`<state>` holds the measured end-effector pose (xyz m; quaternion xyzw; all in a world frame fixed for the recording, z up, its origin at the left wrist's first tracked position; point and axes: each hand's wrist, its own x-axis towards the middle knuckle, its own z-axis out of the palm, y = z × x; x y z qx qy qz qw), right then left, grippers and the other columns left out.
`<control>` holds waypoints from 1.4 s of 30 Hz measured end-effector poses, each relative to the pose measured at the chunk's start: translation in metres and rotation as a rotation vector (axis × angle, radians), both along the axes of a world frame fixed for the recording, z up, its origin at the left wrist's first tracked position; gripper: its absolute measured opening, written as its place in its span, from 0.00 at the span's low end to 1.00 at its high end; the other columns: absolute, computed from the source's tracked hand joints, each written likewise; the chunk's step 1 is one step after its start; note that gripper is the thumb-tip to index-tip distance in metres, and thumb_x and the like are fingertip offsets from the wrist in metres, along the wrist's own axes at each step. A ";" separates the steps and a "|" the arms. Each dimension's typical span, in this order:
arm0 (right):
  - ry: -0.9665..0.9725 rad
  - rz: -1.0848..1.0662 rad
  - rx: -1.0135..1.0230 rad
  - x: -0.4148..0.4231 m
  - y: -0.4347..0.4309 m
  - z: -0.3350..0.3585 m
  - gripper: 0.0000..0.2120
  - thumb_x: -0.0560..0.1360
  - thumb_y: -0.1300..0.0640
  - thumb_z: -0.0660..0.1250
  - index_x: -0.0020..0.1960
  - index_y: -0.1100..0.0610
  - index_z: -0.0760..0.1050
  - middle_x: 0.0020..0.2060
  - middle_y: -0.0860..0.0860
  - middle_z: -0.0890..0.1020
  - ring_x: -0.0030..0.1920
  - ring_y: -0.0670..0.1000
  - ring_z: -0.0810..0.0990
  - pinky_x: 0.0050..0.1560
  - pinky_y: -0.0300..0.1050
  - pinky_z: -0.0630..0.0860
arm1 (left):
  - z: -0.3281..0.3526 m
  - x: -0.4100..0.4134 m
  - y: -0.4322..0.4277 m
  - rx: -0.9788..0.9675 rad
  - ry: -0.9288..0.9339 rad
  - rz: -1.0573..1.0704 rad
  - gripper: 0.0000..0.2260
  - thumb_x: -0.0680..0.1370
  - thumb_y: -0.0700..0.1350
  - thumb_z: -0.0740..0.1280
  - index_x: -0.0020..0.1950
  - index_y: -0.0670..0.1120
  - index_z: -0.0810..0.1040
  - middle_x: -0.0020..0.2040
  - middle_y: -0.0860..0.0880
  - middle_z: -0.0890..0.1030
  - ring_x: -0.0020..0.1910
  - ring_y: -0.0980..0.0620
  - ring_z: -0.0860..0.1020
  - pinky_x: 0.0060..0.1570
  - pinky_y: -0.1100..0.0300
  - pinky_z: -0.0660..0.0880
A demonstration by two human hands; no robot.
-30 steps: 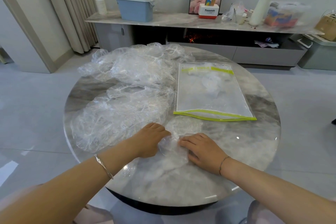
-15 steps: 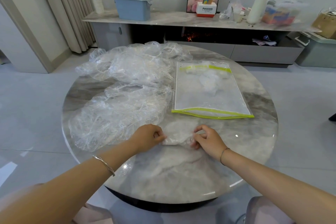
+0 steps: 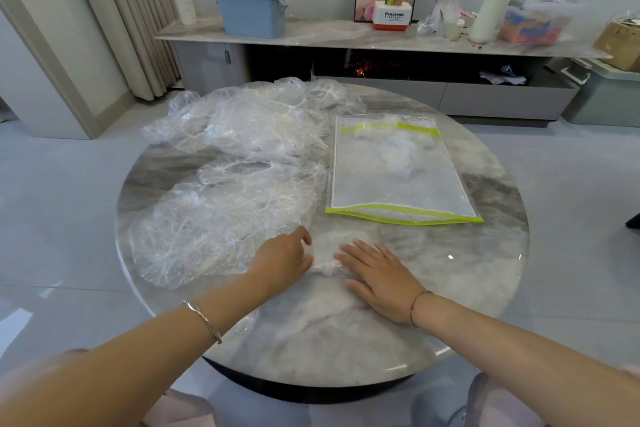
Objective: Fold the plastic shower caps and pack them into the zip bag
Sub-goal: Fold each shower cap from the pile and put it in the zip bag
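Crowding the table [image 3: 485,270], loose shower caps [image 3: 235,211] sprawl beside the zip bag [image 3: 398,180].

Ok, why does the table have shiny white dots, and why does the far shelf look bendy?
Head view: the white dots are light glaring off the glossy table; head view again, the wide-angle lens curves the long shelf near the edges; the clear box at far right is smeared with blur, while the zip bag looks sharp.
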<state>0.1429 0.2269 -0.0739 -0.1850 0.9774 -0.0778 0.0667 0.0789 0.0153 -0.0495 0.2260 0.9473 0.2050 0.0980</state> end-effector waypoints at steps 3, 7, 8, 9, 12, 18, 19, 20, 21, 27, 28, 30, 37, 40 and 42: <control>-0.047 -0.028 -0.003 0.000 0.003 -0.003 0.37 0.71 0.30 0.33 0.76 0.44 0.48 0.76 0.42 0.48 0.76 0.44 0.44 0.70 0.40 0.33 | -0.002 0.006 0.002 -0.051 0.430 -0.236 0.16 0.78 0.50 0.61 0.64 0.46 0.73 0.56 0.49 0.77 0.54 0.48 0.76 0.54 0.57 0.71; -0.065 -0.023 -0.006 0.000 0.002 0.001 0.39 0.68 0.34 0.33 0.76 0.45 0.47 0.76 0.42 0.48 0.76 0.44 0.44 0.70 0.41 0.34 | -0.017 0.012 0.000 -0.232 0.468 -0.498 0.29 0.81 0.59 0.42 0.69 0.46 0.73 0.66 0.50 0.76 0.68 0.49 0.71 0.69 0.53 0.64; -0.060 -0.031 -0.011 0.000 0.003 0.001 0.39 0.68 0.34 0.33 0.76 0.46 0.48 0.76 0.42 0.49 0.76 0.44 0.45 0.70 0.40 0.33 | -0.021 0.013 -0.001 -0.282 0.421 -0.501 0.33 0.80 0.61 0.37 0.70 0.46 0.71 0.68 0.48 0.74 0.70 0.47 0.68 0.72 0.52 0.58; -0.048 -0.041 -0.014 0.000 0.002 0.002 0.39 0.68 0.34 0.34 0.76 0.46 0.49 0.76 0.43 0.51 0.76 0.44 0.46 0.70 0.40 0.33 | -0.023 0.012 -0.002 -0.322 0.364 -0.491 0.36 0.79 0.62 0.34 0.71 0.45 0.69 0.69 0.47 0.72 0.71 0.45 0.66 0.72 0.49 0.54; 0.011 -0.051 0.000 0.001 0.002 0.002 0.39 0.69 0.35 0.36 0.76 0.49 0.55 0.75 0.45 0.57 0.75 0.45 0.52 0.69 0.38 0.34 | -0.026 0.009 -0.004 -0.411 0.342 -0.434 0.35 0.79 0.64 0.36 0.69 0.49 0.73 0.66 0.45 0.76 0.68 0.38 0.70 0.69 0.43 0.58; 0.096 -0.030 -0.022 -0.002 0.005 0.009 0.33 0.71 0.37 0.45 0.68 0.53 0.69 0.60 0.49 0.71 0.61 0.50 0.69 0.64 0.38 0.53 | -0.019 0.005 0.001 -0.357 0.513 -0.345 0.23 0.73 0.61 0.55 0.51 0.50 0.83 0.48 0.52 0.84 0.54 0.40 0.80 0.57 0.43 0.75; 0.092 -0.030 -0.017 -0.003 0.005 0.009 0.34 0.71 0.36 0.45 0.67 0.53 0.69 0.59 0.49 0.71 0.60 0.50 0.69 0.63 0.39 0.55 | -0.017 0.004 0.002 -0.331 0.536 -0.337 0.19 0.72 0.59 0.59 0.48 0.50 0.84 0.45 0.53 0.84 0.53 0.41 0.81 0.56 0.44 0.75; 0.091 -0.032 -0.021 -0.004 0.004 0.009 0.33 0.70 0.36 0.45 0.66 0.53 0.70 0.57 0.49 0.72 0.59 0.50 0.70 0.63 0.39 0.57 | -0.017 0.002 0.002 -0.301 0.570 -0.344 0.13 0.71 0.56 0.65 0.46 0.50 0.84 0.42 0.53 0.84 0.51 0.43 0.82 0.55 0.46 0.76; 0.097 -0.038 -0.031 -0.004 0.004 0.009 0.32 0.70 0.35 0.47 0.64 0.53 0.71 0.56 0.49 0.72 0.57 0.51 0.70 0.62 0.40 0.58 | -0.016 0.001 0.002 -0.262 0.579 -0.345 0.09 0.68 0.53 0.72 0.44 0.51 0.84 0.40 0.54 0.83 0.50 0.45 0.82 0.55 0.48 0.76; 0.104 -0.185 -0.206 -0.007 0.000 0.010 0.07 0.75 0.48 0.65 0.46 0.52 0.74 0.41 0.47 0.75 0.46 0.49 0.72 0.47 0.40 0.58 | -0.012 -0.006 -0.003 0.011 0.276 -0.185 0.12 0.77 0.53 0.63 0.49 0.48 0.83 0.45 0.49 0.82 0.52 0.50 0.77 0.60 0.61 0.62; 0.067 -0.235 -0.264 -0.008 0.000 0.011 0.09 0.75 0.49 0.65 0.38 0.51 0.71 0.35 0.46 0.72 0.40 0.49 0.70 0.43 0.41 0.58 | -0.012 -0.006 -0.003 0.040 0.237 -0.142 0.12 0.78 0.53 0.64 0.47 0.47 0.82 0.41 0.50 0.80 0.49 0.50 0.76 0.57 0.60 0.65; -0.049 -0.345 -0.402 -0.010 0.002 0.009 0.18 0.75 0.50 0.66 0.31 0.51 0.62 0.28 0.47 0.66 0.33 0.48 0.66 0.36 0.40 0.59 | -0.009 -0.005 -0.003 0.112 0.158 -0.064 0.11 0.77 0.53 0.66 0.42 0.46 0.80 0.35 0.51 0.77 0.43 0.49 0.77 0.48 0.60 0.67; -0.212 -0.555 -0.644 -0.020 0.005 0.008 0.17 0.72 0.53 0.71 0.30 0.53 0.67 0.26 0.47 0.71 0.30 0.45 0.67 0.35 0.41 0.64 | -0.007 -0.001 0.000 0.138 -0.021 0.066 0.11 0.76 0.53 0.68 0.54 0.49 0.76 0.38 0.54 0.78 0.43 0.53 0.77 0.48 0.62 0.70; -0.215 -0.589 -0.623 -0.024 0.003 0.008 0.15 0.71 0.54 0.72 0.31 0.53 0.68 0.27 0.47 0.72 0.29 0.44 0.68 0.33 0.39 0.64 | -0.009 0.001 0.003 0.057 0.244 -0.078 0.18 0.78 0.52 0.65 0.67 0.50 0.71 0.56 0.52 0.78 0.58 0.50 0.74 0.61 0.58 0.67; -0.212 -0.601 -0.607 -0.027 0.002 0.010 0.14 0.70 0.55 0.73 0.32 0.52 0.69 0.26 0.45 0.73 0.28 0.43 0.69 0.31 0.37 0.64 | -0.011 0.005 0.004 -0.005 0.442 -0.295 0.20 0.80 0.55 0.57 0.70 0.49 0.70 0.65 0.50 0.75 0.65 0.49 0.71 0.65 0.53 0.65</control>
